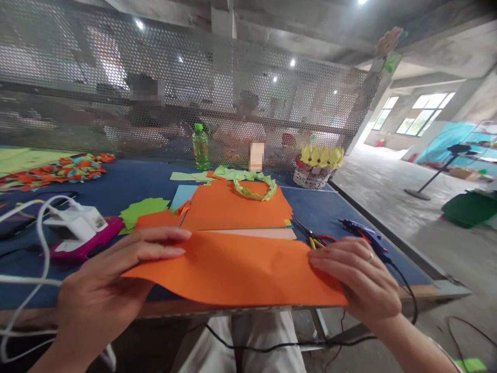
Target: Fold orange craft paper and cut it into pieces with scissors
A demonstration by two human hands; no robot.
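I hold a sheet of orange paper [236,267] over the near edge of the blue table [135,181]. My left hand [112,282] pinches its left edge, fingers on top and stretched along the fold. My right hand [359,277], a ring on one finger, grips the right edge. Just beyond the sheet lies a stack of orange paper [229,207] with a green folded paper ring [254,187] on it.
Scissors [312,235] and a blue glue gun [365,235] lie right of the stack. A white charger on a pink phone [79,230], green paper squares [142,210], a green bottle [200,146], a basket with yellow paper [318,166] and a mesh screen [194,88] with people behind it are also here.
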